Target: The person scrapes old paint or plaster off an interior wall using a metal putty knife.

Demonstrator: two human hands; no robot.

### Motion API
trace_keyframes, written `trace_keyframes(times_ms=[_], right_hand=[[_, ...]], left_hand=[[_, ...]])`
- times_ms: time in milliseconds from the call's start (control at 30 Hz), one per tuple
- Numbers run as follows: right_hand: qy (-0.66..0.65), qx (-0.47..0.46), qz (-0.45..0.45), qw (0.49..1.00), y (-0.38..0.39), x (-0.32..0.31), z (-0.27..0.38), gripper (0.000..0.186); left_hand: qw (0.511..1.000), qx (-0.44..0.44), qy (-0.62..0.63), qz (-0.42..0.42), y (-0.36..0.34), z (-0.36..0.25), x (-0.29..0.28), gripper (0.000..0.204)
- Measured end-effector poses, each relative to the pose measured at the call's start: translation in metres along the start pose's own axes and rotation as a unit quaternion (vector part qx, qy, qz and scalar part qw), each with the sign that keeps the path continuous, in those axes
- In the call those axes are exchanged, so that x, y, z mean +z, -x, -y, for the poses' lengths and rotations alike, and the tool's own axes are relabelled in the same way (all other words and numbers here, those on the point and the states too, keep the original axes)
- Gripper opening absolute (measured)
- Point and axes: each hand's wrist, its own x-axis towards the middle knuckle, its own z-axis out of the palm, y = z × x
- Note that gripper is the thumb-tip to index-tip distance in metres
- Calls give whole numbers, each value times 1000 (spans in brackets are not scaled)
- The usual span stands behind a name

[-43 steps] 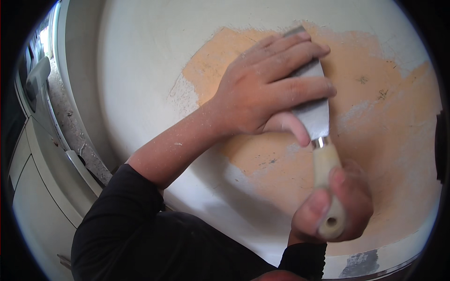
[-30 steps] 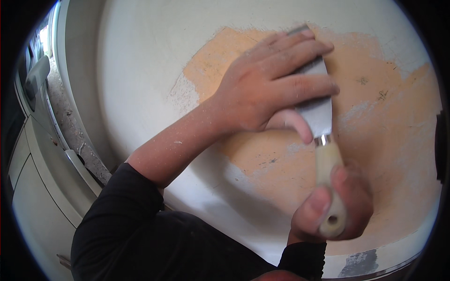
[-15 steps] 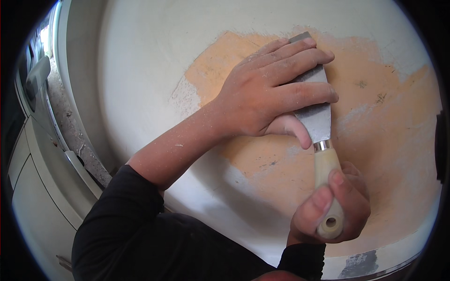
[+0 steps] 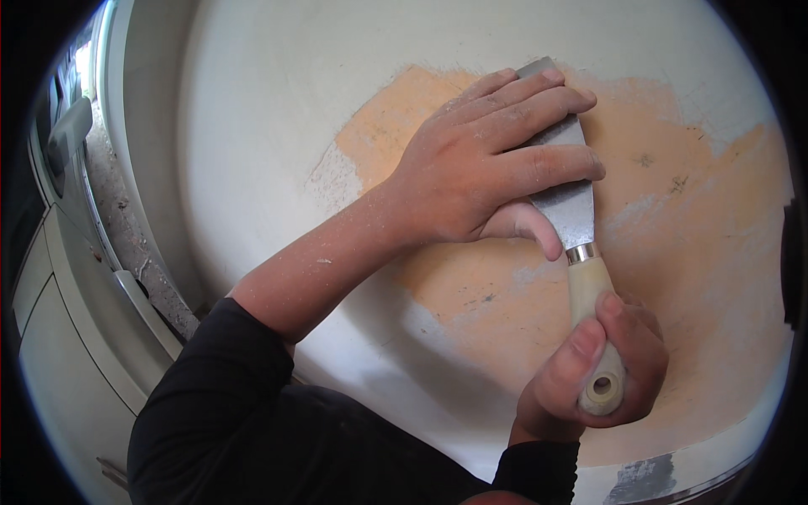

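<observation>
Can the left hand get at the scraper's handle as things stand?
Probably yes: the left hand lies across the blade, and the handle looks uncovered between its metal collar and the right hand.

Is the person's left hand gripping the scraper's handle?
No, the right hand grips the pale handle, while the left hand lies across the metal blade.

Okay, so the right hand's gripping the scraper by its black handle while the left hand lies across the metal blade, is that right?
Not quite: the handle is cream-coloured, not black, as the head view shows. The right hand does grip the scraper by it, and the left hand does lie across the metal blade.
</observation>
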Motion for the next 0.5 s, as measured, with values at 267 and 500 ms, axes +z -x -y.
trace_keyframes(times_ms=[267, 500], right_hand=[[-40, 39, -8, 998, 1, 1, -2, 24], [-38, 48, -17, 998, 2, 1, 1, 21]], left_hand=[[1000, -12, -10, -23, -1, 1, 2, 78], [1000, -6, -1, -5, 1, -1, -1, 77]])
